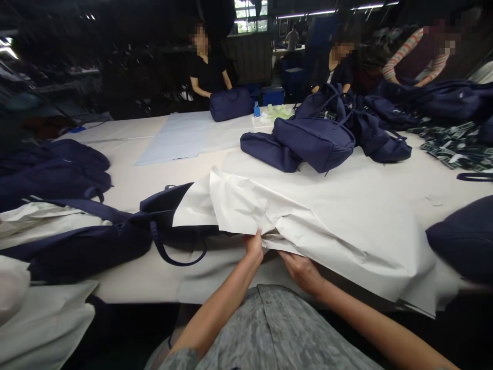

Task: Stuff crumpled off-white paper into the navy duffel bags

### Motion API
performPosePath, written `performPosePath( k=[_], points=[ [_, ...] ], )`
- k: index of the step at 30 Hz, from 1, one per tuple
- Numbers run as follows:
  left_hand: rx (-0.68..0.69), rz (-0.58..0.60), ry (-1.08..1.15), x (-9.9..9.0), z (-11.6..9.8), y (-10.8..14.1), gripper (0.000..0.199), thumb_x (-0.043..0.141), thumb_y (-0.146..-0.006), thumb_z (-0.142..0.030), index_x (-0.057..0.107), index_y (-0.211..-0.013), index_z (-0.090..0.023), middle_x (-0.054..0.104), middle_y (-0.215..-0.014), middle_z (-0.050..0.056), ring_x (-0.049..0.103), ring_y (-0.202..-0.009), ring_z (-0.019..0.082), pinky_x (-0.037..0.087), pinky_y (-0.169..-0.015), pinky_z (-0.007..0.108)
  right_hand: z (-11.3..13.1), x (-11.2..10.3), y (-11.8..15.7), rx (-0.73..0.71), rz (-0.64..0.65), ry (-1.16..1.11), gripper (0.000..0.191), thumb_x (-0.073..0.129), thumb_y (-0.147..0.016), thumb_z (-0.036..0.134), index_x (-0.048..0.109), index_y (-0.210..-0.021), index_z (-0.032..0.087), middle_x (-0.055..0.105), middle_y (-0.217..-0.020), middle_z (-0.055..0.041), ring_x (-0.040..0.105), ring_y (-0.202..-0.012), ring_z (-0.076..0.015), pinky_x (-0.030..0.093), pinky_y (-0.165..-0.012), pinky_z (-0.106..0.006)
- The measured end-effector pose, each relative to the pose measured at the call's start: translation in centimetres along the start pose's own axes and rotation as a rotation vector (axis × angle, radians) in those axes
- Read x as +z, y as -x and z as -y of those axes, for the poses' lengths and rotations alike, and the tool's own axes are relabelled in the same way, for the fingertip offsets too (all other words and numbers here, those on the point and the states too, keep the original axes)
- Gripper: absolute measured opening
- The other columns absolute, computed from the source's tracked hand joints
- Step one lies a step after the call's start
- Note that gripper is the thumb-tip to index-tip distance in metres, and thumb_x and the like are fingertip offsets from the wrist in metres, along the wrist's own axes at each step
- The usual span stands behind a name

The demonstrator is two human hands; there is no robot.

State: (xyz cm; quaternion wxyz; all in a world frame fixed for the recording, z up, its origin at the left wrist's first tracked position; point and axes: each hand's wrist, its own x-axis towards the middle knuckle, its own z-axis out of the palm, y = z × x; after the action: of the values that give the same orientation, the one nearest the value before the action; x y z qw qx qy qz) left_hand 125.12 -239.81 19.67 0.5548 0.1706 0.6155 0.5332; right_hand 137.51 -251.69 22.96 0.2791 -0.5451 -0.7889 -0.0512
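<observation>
A large sheet of creased white paper (246, 203) lies before me, bunched into folds near its front edge. My left hand (254, 247) is closed on that front edge, thumb up against the folds. Just to its right, my right hand (302, 271) grips the same edge, its fingertips partly hidden under the paper. The sheet's left end covers part of a navy bag (157, 218) that lies on its side with its mouth toward the paper. A handle strap of the bag loops down over the table edge side.
Navy bags (314, 139) are heaped across the long white table (127, 174), with more at the left (54, 167) and right (466, 236). White sheets (50, 329) hang at lower left. Several people stand across the table, one with hands at a navy bag (231, 104).
</observation>
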Motion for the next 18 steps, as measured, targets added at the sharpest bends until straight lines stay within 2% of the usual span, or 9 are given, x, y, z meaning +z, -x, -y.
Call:
performPosePath(
  k=[1,3,5,7,9,11,13,15,18],
  points=[
    [0.042,0.013,-0.022,0.1,-0.3,0.4,0.016,0.069,-0.074,0.000,0.065,-0.078,-0.016,0.074,-0.101,0.012,0.068,-0.100,0.021,0.050,-0.084,0.025,0.7,-0.9,0.8,-0.093,-0.016,-0.046,0.043,0.030,-0.097,0.016,0.070,-0.113,0.013,0.071,-0.114,-0.0092,0.067,-0.105,-0.0145,0.054,-0.094,-0.024],
    [0.111,0.040,-0.068,0.4,-1.0,1.0,0.014,0.070,-0.074,-0.004,0.069,-0.081,-0.015,0.075,-0.099,0.012,0.069,-0.098,0.023,0.050,-0.085,0.027,1.6,-2.9,1.5,-0.231,-0.086,-0.089,0.045,0.040,-0.093,0.010,0.060,-0.131,0.021,0.066,-0.127,-0.0081,0.059,-0.122,-0.0194,0.051,-0.105,-0.038],
    [0.161,0.062,-0.112,0.7,-1.6,1.6,0.013,0.070,-0.074,-0.007,0.071,-0.084,-0.015,0.075,-0.099,0.012,0.069,-0.098,0.024,0.050,-0.085,0.028,1.3,-4.3,0.6,-0.171,-0.142,-0.016,0.061,0.053,-0.090,0.015,0.040,-0.149,0.022,0.051,-0.144,-0.0118,0.044,-0.138,-0.0273,0.040,-0.114,-0.053],
    [0.194,0.076,-0.151,0.8,-2.1,1.8,0.013,0.070,-0.074,-0.010,0.072,-0.086,-0.015,0.075,-0.099,0.012,0.069,-0.098,0.026,0.051,-0.083,0.029,0.0,-4.3,-1.4,0.013,-0.093,0.123,0.081,0.063,-0.088,0.026,0.022,-0.156,0.015,0.035,-0.155,-0.0180,0.030,-0.145,-0.0343,0.029,-0.118,-0.060],
    [0.218,0.090,-0.183,0.9,-2.3,1.8,0.012,0.068,-0.074,-0.011,0.072,-0.085,-0.015,0.075,-0.099,0.012,0.069,-0.097,0.026,0.050,-0.083,0.029,-1.8,-2.9,-3.3,0.134,0.033,0.215,0.090,0.068,-0.084,0.034,0.019,-0.155,0.009,0.028,-0.156,-0.0231,0.025,-0.146,-0.0392,0.024,-0.117,-0.064],
    [0.238,0.108,-0.209,1.0,-2.2,1.6,0.012,0.066,-0.074,-0.011,0.071,-0.085,-0.015,0.075,-0.098,0.012,0.070,-0.097,0.026,0.050,-0.084,0.029,-3.4,-0.4,-4.3,0.176,0.124,0.261,0.090,0.069,-0.081,0.036,0.024,-0.152,0.006,0.030,-0.155,-0.0253,0.027,-0.144,-0.0406,0.025,-0.116,-0.063],
    [0.250,0.124,-0.234,1.2,-1.8,1.5,0.012,0.065,-0.076,-0.013,0.071,-0.085,-0.013,0.075,-0.099,0.013,0.070,-0.097,0.026,0.051,-0.084,0.028,-4.5,2.2,-4.2,0.197,0.129,0.289,0.085,0.067,-0.080,0.033,0.028,-0.150,0.004,0.034,-0.153,-0.0266,0.033,-0.141,-0.0402,0.029,-0.114,-0.059],
    [0.249,0.145,-0.264,1.3,-1.5,1.5,0.012,0.064,-0.077,-0.016,0.071,-0.085,-0.012,0.075,-0.102,0.016,0.070,-0.098,0.027,0.051,-0.084,0.029,-5.3,4.3,-3.5,0.208,0.087,0.298,0.073,0.061,-0.083,0.028,0.034,-0.146,0.002,0.046,-0.144,-0.0261,0.046,-0.130,-0.0385,0.038,-0.108,-0.054],
    [0.223,0.260,-0.314,0.6,-2.3,2.1,0.014,0.068,-0.074,-0.014,0.074,-0.085,-0.010,0.075,-0.099,0.017,0.070,-0.095,0.028,0.053,-0.082,0.030,-6.6,5.7,-2.5,0.187,0.053,0.253,0.050,0.050,-0.084,0.014,0.051,-0.133,0.006,0.067,-0.115,-0.0191,0.062,-0.102,-0.0313,0.049,-0.090,-0.042]
  ],
)
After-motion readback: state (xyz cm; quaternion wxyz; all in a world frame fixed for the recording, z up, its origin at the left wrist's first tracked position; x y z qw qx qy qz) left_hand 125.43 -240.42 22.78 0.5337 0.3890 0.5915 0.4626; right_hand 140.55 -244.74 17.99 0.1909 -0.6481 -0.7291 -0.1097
